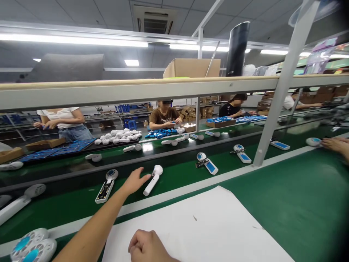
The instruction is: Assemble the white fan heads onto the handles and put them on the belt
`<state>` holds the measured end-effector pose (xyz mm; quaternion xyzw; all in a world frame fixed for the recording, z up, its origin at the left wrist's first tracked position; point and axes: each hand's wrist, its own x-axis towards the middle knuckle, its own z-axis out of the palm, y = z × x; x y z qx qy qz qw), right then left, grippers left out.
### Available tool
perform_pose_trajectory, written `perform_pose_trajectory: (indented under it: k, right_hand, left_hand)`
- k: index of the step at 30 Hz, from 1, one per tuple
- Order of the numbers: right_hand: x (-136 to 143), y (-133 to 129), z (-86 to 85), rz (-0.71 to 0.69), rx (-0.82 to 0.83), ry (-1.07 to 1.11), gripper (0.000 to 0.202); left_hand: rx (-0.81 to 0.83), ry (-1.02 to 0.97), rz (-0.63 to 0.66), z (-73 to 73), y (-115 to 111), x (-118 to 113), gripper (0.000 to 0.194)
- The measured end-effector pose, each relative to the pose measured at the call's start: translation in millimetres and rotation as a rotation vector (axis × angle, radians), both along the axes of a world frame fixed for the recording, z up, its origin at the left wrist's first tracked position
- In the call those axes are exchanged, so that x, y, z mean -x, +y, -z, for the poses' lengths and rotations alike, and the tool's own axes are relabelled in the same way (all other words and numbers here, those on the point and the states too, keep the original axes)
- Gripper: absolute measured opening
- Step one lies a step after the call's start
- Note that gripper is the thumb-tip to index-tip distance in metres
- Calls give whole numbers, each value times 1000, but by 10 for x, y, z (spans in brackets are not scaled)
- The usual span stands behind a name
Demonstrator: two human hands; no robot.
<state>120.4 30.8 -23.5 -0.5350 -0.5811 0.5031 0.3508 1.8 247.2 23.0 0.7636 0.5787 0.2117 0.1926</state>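
And the left hand point(137, 180) is open, fingers spread right by a white fan point(153, 180); below it, the right hand point(148, 246) curls, clenched, over white paper point(207, 222).

— Paper or plastic, the white sheet point(196, 233) on the desk point(294, 189)?
— Looks like paper, smooth and matt, with a few grey scuffs. Under it, smooth green, with a soft sheen.
— And the white handheld unit point(152, 180)?
— Smooth, hard-looking plastic, lightly shiny. Same for the paired round heads point(34, 245), with blue centres.
— Any gloss farther off?
— Plenty on the far belt point(147, 147), bright enough to mirror the lamps. Glossy too, the black cylinder point(237, 49).
— Metal anywhere?
— Seemingly, in the slanted post point(286, 80), painted smooth and pale. Matt brown cardboard in the box point(196, 68); denim cloth in the jeans point(79, 131).
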Motion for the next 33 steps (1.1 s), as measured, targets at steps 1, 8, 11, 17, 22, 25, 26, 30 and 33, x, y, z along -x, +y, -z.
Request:
perform_pose_trajectory:
  k: [1,8,11,17,22,25,26,30,33]
  right_hand:
    - [-14,4,13,-10,-11,-3,17]
    - [-108,118,72,111,-124,38,12]
    - [-161,140,60,158,-161,112,23]
    - [-137,19,19,225,-317,251,57]
    - [10,-146,24,108,-437,338,63]
    - [16,-170,39,55,-273,392,58]
    - [-1,-163,35,40,-234,415,58]
    - [-98,-127,-28,-43,-200,515,59]
    - [-141,-135,-72,-121,-187,548,58]
  left_hand:
    - [58,19,36,43,26,-134,51]
    - [219,-22,-81,139,-157,-268,31]
    - [148,-164,-158,41,-437,-97,28]
    - [-90,-394,-193,-149,-1279,27,20]
    - [-9,-464,-84,-65,-2062,-52,23]
    - [68,-603,88,44,-2291,68,41]
    - [102,-689,143,76,-2315,133,49]
    - [411,-1156,108,137,-2292,330,54]
    - [702,-1297,-18,147,-2296,311,56]
